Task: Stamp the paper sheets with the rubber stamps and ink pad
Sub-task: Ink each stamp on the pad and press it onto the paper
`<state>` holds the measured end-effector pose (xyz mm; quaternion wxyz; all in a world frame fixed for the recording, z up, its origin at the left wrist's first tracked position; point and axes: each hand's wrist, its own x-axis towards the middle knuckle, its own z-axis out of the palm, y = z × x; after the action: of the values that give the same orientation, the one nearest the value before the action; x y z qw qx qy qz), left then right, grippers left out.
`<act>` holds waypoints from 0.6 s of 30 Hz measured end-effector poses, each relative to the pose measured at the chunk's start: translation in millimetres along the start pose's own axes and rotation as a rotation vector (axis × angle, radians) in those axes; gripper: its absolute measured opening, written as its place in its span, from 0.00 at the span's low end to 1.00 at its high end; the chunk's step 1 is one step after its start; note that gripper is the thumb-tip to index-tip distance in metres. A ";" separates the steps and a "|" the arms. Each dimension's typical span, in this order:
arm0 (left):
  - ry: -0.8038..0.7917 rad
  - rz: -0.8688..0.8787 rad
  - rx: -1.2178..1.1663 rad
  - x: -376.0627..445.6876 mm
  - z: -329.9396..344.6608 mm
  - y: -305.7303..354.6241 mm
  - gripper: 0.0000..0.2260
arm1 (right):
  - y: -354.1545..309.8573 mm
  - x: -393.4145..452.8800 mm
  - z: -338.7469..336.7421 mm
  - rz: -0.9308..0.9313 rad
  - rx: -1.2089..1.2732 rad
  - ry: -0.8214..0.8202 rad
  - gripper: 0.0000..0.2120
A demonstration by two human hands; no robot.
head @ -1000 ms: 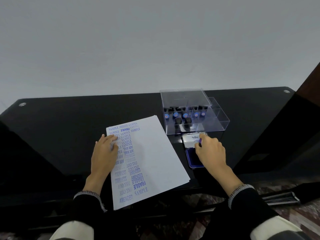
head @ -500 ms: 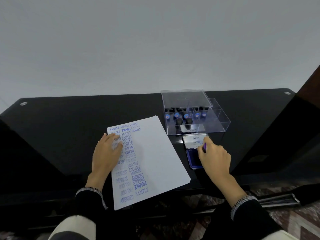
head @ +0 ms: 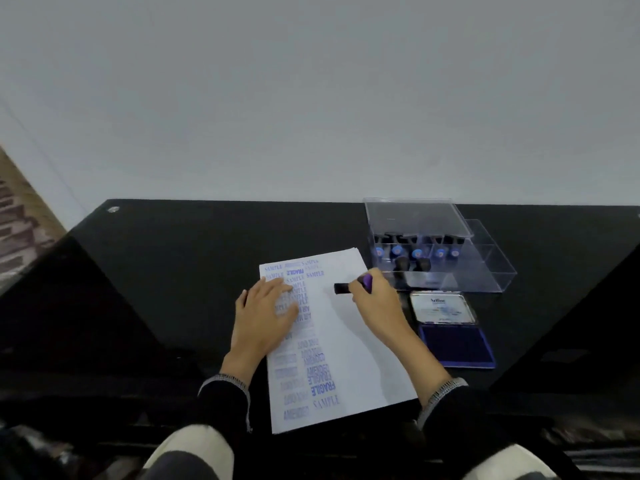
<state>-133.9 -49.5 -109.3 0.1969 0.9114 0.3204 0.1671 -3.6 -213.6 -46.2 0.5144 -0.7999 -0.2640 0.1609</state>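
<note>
— What are the hands doing?

— The left hand (head: 265, 315) lies flat on the paper sheets (head: 349, 344), fingers straight and slightly spread, pressing down on the left column of blue prints. The right hand (head: 377, 303) is curled round a rubber stamp (head: 353, 286): the fingers wrap its purple handle, and the dark rectangular base sticks out to the left of the knuckles.

— Is the stamp touching the paper?

— I cannot tell. Its base sits over the bare upper-right part of the top sheet, just right of the left hand's fingertips, but whether it touches is not clear.

— And the ink pad?

— The ink pad (head: 457, 344) lies open on the tabletop (head: 173, 271), just right of the right wrist and clear of the paper. Its tray holds a flat, deep-blue inked surface; the hinged lid lies back beyond it, shiny metal with a pale printed label.

— What about the sheets themselves?

— A thin stack of white paper, skewed a little, its near edge reaching the front of the tabletop. The left half carries rows of blue words such as SAMPLE, FRAGILE and AMENDED, some crisp, some faint.

— Anything farther out?

— A clear plastic box (head: 485, 268) stands behind the ink pad, its transparent lid resting across the left part. Inside, more stamps (head: 417, 252) with dark handles and round blue labels lie in a row. The tabletop is glossy black, against a plain pale wall (head: 311, 98).
</note>
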 end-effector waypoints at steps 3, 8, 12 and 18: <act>-0.016 -0.007 0.019 -0.2 -0.5 0.6 0.19 | 2.7 24.0 13.4 -0.015 -0.028 -0.048 0.09; -0.009 -0.022 0.026 0.2 -0.5 -0.1 0.20 | -6.0 51.7 25.4 -0.111 -0.090 0.030 0.06; -0.001 -0.033 0.022 2.0 1.0 -0.4 0.20 | -15.1 63.8 33.2 -0.187 -0.141 -0.033 0.07; 0.026 -0.022 0.019 1.6 2.0 -0.7 0.20 | -14.7 72.5 41.8 -0.228 -0.255 -0.195 0.05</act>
<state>-132.2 -48.5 -111.1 0.1859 0.9074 0.3345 0.1735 29.2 -135.2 -49.3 0.3956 -0.8041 -0.4199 0.1436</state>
